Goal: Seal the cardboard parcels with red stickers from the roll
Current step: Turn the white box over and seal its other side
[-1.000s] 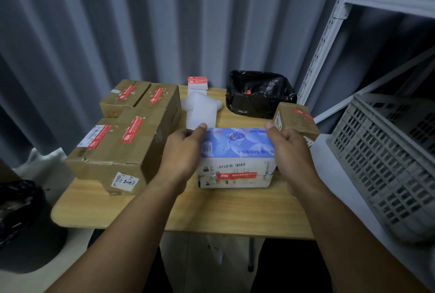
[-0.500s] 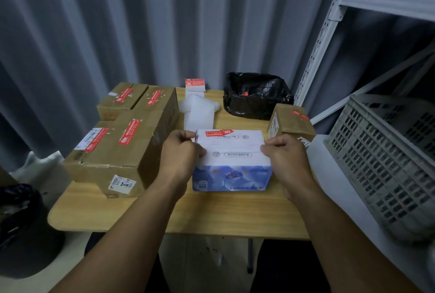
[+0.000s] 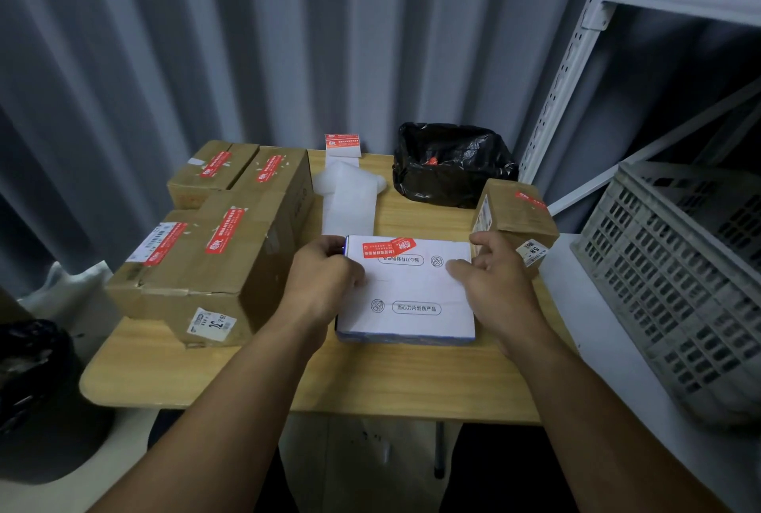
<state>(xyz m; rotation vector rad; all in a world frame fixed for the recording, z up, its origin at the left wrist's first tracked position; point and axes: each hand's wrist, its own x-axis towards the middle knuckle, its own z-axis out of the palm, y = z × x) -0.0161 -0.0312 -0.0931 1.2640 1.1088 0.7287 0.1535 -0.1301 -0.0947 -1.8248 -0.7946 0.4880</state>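
Steadying a white box [image 3: 412,290].
The left hand [image 3: 325,277] is gripping its edge; the right hand [image 3: 494,280] is resting relaxed.

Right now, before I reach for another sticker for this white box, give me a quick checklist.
1. The white box lies flat on the table: ok.
2. The left hand grips its left edge, the right hand rests on top: ok.
3. The red sticker at the far edge is pressed flat: not ok, one end looks creased.
4. The sticker roll stands at the far table edge, nothing over it: ok.
5. The near edge is sealed: cannot tell.
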